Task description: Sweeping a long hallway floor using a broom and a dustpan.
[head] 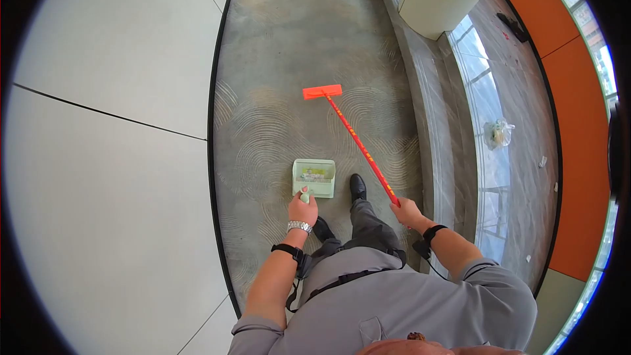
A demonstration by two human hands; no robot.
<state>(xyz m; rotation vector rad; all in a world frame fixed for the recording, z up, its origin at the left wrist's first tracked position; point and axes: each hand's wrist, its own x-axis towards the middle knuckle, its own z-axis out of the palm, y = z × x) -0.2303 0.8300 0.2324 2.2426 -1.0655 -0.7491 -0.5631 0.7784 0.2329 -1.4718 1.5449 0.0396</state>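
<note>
My left hand (302, 209) is closed around the upright handle of a pale green long-handled dustpan (321, 190). The pan is below it, just ahead of my shoes, with a row of comb teeth and a yellow-green label bearing writing inside. In my right hand (410, 213) is the end of a red broom (362, 147) with yellow marks along its stick. The stick slants forward and left to a flat orange-red head (322, 92) on the floor beyond the dustpan. Whether bristles are under the head is hidden from above.
Patterned grey carpet (296, 44) runs ahead between a white panelled wall (113, 207) and a marble step (434, 103). A round column (443, 0) stands on the right. On the raised marble floor lie a clear plastic bag (499, 134), white scraps (543, 161) and a dark object (512, 27).
</note>
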